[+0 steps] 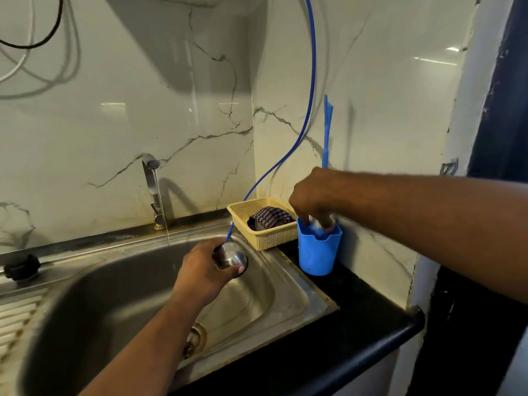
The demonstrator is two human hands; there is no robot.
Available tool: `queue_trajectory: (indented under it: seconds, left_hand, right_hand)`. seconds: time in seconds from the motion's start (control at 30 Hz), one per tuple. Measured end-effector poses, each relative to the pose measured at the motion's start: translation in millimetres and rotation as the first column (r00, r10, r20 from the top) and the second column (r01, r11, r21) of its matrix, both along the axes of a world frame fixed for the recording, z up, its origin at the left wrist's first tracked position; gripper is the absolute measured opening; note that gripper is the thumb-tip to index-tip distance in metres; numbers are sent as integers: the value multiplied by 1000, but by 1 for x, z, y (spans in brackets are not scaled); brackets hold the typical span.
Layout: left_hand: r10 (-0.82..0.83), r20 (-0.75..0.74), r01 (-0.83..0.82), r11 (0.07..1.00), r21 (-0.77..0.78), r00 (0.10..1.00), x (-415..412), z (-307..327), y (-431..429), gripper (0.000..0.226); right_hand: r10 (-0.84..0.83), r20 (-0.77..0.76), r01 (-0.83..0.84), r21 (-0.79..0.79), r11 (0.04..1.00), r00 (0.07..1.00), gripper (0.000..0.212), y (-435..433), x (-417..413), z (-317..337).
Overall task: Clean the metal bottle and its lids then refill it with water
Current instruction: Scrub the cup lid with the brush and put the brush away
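Head view: my left grip (200,275) clasps the steel lid (231,255) above the sink (297,281).
Cup: my right grip (313,198) dips into the blue cup (318,255) on the bench (357,315), right of the lid; hold unclear.

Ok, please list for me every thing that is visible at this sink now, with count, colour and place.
metal lid: one, silver, held over the sink
sink: one, steel, below the tap
tap: one, silver, at the back wall, water running
basket: one, yellow, behind the sink's right corner
cloth: one, dark checked, inside the basket
cup: one, blue, on the counter beside the basket
brush handle: one, blue, rising above the cup
tube: one, blue, hanging down the wall to the sink
counter: one, black, right of the sink
knob: one, black, on the sink's left rim
left hand: grips the metal lid
right hand: fingers dip into the cup; any hold is hidden
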State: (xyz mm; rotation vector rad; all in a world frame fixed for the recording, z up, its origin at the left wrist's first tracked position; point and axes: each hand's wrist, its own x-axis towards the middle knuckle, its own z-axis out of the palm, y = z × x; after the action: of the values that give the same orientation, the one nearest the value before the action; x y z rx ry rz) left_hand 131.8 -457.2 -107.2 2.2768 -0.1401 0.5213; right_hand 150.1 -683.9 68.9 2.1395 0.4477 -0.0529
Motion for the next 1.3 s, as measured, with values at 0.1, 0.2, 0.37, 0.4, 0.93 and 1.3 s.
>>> queue_trajectory:
  seconds: [0.1, 0.2, 0.37, 0.4, 0.93, 1.3]
  left_hand:
    - [-15, -8, 15, 1000, -20, 1000, -2, 1, -1, 48]
    - [-20, -16, 20, 1000, -23, 1000, -2, 1, -3, 45]
    - [-27, -13, 27, 999, -25, 1000, -2, 1, -3, 50]
    - [-28, -16, 28, 999, -26, 999, -2, 0, -2, 50]
    - [139, -55, -148, 962, -231, 989, -27, 27, 117, 36]
    - [77, -84, -102, 933, -345, 993, -24, 7, 166, 44]
  right_hand:
    - [36, 12, -36, -40, 999, 999, 59, -3, 7, -15]
    - [-34, -23, 34, 17, 999, 999, 64, -4, 6, 7]
    - [-15, 31, 15, 11, 1000, 999, 63, -6, -9, 51]
    - [-32, 36, 31, 30, 999, 999, 62, -7, -14, 60]
    - [321, -46, 10, 993, 114, 946, 39, 104, -14, 2]
    - [497, 33, 64, 982, -177, 867, 39, 171, 31, -117]
